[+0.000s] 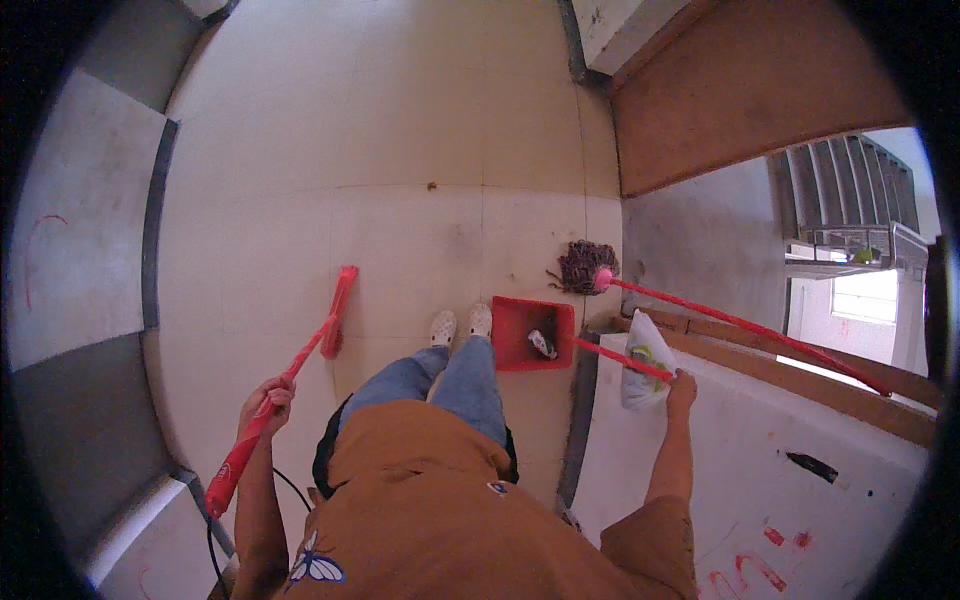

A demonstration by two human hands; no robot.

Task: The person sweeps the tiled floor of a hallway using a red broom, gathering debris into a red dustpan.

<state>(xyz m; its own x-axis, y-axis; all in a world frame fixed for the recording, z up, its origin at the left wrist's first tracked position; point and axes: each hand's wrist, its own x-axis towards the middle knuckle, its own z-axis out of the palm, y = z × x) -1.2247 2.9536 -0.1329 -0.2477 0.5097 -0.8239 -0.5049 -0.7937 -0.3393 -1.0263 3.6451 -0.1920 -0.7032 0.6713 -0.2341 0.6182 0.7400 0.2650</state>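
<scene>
My left hand (267,407) is closed around the red handle of a broom (339,315), whose red head rests on the floor tiles left of my feet. In my right hand (682,391) is the upper end of the thin red handle of a dustpan (511,336); a white plastic bag with green print (646,366) hangs by that hand. The red pan lies beside my right shoe, and a small crumpled white-and-dark piece of litter (541,344) is in it.
A string mop (587,268) with a red handle leans at the wall to the right. One small brown scrap (431,186) lies on the tiles ahead. Walls stand on both sides, with a brown door (750,97) at the upper right and a stair railing (847,187) beyond an opening.
</scene>
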